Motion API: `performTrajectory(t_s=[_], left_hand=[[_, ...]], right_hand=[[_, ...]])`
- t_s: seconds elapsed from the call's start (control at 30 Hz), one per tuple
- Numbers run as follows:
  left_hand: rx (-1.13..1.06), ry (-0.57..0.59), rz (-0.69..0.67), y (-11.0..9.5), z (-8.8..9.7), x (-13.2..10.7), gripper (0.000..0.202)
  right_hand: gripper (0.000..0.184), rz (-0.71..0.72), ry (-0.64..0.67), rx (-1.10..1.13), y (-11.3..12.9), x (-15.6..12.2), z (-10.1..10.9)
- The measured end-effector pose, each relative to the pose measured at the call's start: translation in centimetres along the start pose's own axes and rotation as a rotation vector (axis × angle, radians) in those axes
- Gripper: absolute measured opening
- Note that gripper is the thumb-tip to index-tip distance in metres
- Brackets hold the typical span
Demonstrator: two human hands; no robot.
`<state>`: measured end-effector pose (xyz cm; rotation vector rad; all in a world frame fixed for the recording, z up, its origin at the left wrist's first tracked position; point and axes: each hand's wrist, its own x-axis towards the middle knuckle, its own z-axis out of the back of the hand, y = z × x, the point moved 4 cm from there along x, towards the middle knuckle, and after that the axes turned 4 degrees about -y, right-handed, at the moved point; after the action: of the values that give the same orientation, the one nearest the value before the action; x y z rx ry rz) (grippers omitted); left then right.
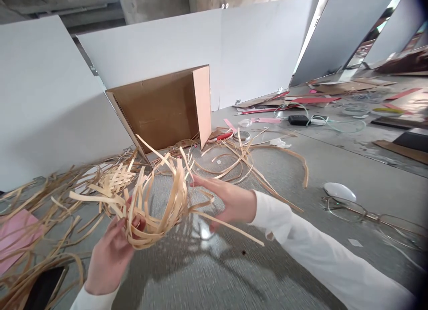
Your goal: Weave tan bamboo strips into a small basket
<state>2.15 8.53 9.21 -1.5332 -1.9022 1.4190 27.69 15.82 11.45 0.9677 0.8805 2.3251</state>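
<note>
A loosely woven basket (167, 212) of pale flat strips, with loose ends sticking out all round, is held up above the grey surface. My left hand (113, 247) grips its left lower side, fingers wrapped among the strips. To its right, my right hand (230, 200) is open in a C shape, its fingertips close to the strip ends; whether they touch is unclear. One long strip (230, 227) pokes out to the right, passing by the lower fingers of that hand. Behind the basket at left sits another woven piece (117, 178) of similar strips.
An open cardboard box (160, 109) stands against white panels (150, 47). Loose strips (261, 178) sprawl behind and to the left. At right lie eyeglasses (371, 216), a white computer mouse (340, 192) and a black box (298, 120) with a cable. A phone (45, 287) and pink paper (20, 236) lie lower left.
</note>
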Motion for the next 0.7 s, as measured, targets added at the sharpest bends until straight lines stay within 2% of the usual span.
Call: performTrajectory(t_s=[0.07,0.13,0.2,0.27,0.33,0.43,0.57,0.63,0.7], left_hand=[[-0.010,0.047,0.024,0.1,-0.4,-0.1,0.048],[-0.024,0.086,0.039,0.2,-0.7,-0.1,0.052],[-0.030,0.077,0.047,0.1,-0.8,-0.2,0.050],[-0.003,0.020,0.063,0.1,-0.7,-0.3,0.045],[0.068,-0.018,0.094,0.0,-0.9,-0.5,0.039],[0.194,-0.028,0.121,-0.1,-1.3,-0.6,0.029],[0.263,0.017,0.080,-0.6,-1.5,0.5,0.028],[0.307,0.055,0.022,-1.1,-1.3,1.1,0.033],[0.402,0.046,-0.111,-1.9,-0.9,1.3,0.036]], right_hand=[[0.107,0.018,0.004,0.039,0.4,0.0,-1.2],[0.097,0.003,-0.031,0.106,0.7,0.1,-2.0],[0.069,-0.043,-0.071,0.202,1.0,0.2,-2.3],[0.038,-0.100,-0.089,0.310,1.3,0.3,-2.6],[0.019,-0.167,-0.087,0.400,1.5,0.3,-2.9],[0.010,-0.264,-0.109,0.459,1.6,0.2,-3.3],[0.010,-0.294,-0.249,0.463,1.2,0.1,-2.7],[0.008,-0.269,-0.308,0.465,1.1,0.2,-2.2],[0.008,-0.244,-0.344,0.463,1.0,0.2,-1.7]])
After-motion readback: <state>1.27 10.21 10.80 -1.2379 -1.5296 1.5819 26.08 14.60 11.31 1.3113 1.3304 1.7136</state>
